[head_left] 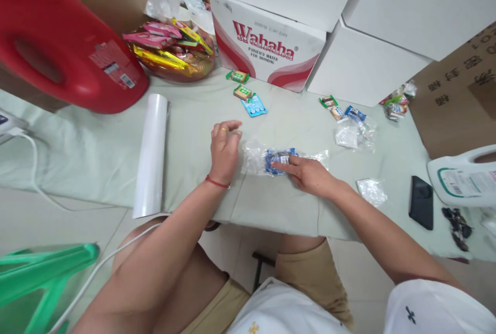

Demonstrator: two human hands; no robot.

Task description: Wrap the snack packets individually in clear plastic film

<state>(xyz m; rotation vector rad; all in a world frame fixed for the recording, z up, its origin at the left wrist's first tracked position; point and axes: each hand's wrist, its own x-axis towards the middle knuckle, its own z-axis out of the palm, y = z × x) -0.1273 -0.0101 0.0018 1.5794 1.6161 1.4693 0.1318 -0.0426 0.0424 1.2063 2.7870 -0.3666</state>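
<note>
A blue snack packet [276, 162] lies on a strip of clear bubble-like plastic wrap [256, 159] near the table's front edge. My right hand [312, 174] rests on the packet from the right, its fingers stretched apart and pressing on the top. Just left of the wrap, my left hand [225, 150] is held with loosely bent fingers and nothing visible in them. Beyond the hands lie a light-blue sachet [256, 106] and two green-ended snack packs, one [243, 93] touching it. Small snacks, including another blue packet [355, 113], sit to the right beside crumpled clear wrap [346, 133].
A white roll [151, 156] and a red jug [77, 50] stand left, near a snack bowl [194, 68]. White cartons [267, 40] line the back. At right are a clear wrap piece [371, 192], a phone [421, 202], sunglasses [457, 226] and a white jug [465, 179].
</note>
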